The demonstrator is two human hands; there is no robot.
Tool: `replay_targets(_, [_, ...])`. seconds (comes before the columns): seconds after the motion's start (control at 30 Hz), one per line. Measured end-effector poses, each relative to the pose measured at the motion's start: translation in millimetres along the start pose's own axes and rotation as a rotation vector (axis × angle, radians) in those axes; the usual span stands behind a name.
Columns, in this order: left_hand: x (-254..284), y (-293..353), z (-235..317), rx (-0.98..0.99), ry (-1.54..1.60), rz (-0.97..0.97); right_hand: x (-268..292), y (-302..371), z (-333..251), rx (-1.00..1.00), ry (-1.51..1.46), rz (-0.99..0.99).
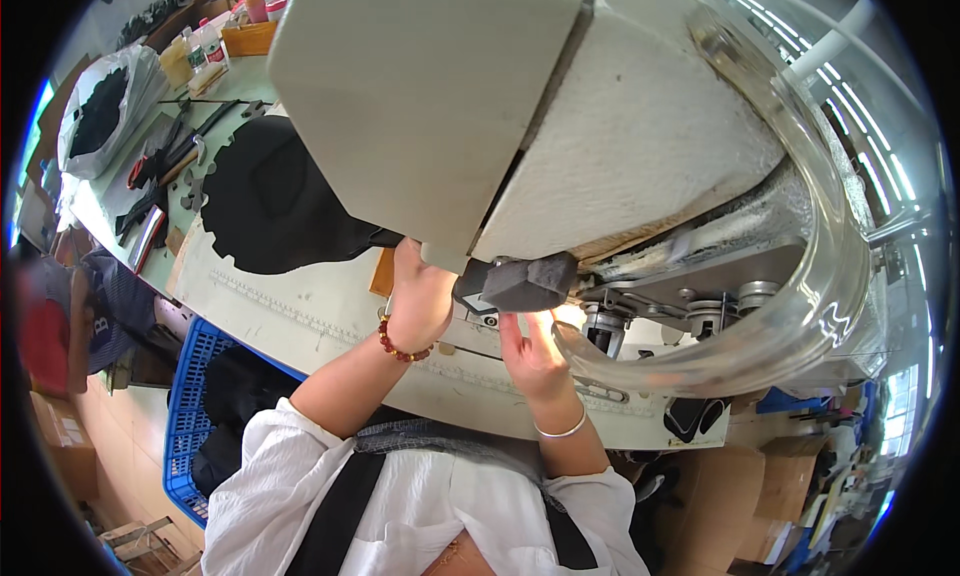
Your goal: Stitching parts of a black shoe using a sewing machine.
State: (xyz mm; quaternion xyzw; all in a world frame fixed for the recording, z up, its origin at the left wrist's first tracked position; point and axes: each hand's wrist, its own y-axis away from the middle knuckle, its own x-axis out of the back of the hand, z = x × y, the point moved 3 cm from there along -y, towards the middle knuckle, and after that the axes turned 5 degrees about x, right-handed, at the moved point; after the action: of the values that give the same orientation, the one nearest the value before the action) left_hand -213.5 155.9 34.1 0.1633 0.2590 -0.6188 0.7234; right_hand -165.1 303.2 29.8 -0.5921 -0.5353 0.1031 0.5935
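A large cream sewing machine (430, 96) hangs over the middle of the white worktable and hides much of what lies beneath it. My left hand (420, 301), with a red bead bracelet at its wrist, reaches under the machine head; its fingers are hidden. Beside it ends the narrow tail of a flat black cut piece (265, 201) with a notched rounded edge, but whether I touch it cannot be seen. My right hand (538, 361) is under the bright lamp, fingers stretched upward and apart, tips partly behind a dark grey block (530, 281) on the machine.
Metal tension discs (705, 318) and a clear curved tube (720, 371) crowd the right side. A blue basket (185, 416) of black pieces stands at the table's left. Tools (150, 238), a plastic bag (140, 91) and bottles (210, 44) lie farther left. Cardboard boxes (715, 501) sit at lower right.
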Motion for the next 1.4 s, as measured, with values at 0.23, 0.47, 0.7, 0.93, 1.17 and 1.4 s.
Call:
replay_targets(0.23, [9.7,-3.4,-10.7,0.004,-0.029,-0.040,-0.8,2.6,5.7,0.020,0.038,-0.006])
replay_targets(0.47, [0.8,-1.1,-6.3,0.011,-0.005,-0.002,-0.9,-11.0,0.0,0.019,0.070,0.062])
replay_targets(0.7, [9.1,-1.6,-12.2,0.094,-0.006,0.035,-6.1,1.5,11.5,-0.162,-0.128,0.081])
replay_targets(0.93, [2.8,-2.3,-8.3,0.110,-0.012,0.038,-5.5,16.3,16.1,-0.061,0.091,-0.009])
replay_targets(1.17, [-2.2,-3.6,-3.9,0.114,-0.016,0.058,1.0,4.2,6.7,0.014,0.187,-0.022])
replay_targets(1.4, [0.9,-5.0,-8.7,0.076,-0.028,0.054,-0.6,5.7,12.7,-0.004,0.140,-0.002])
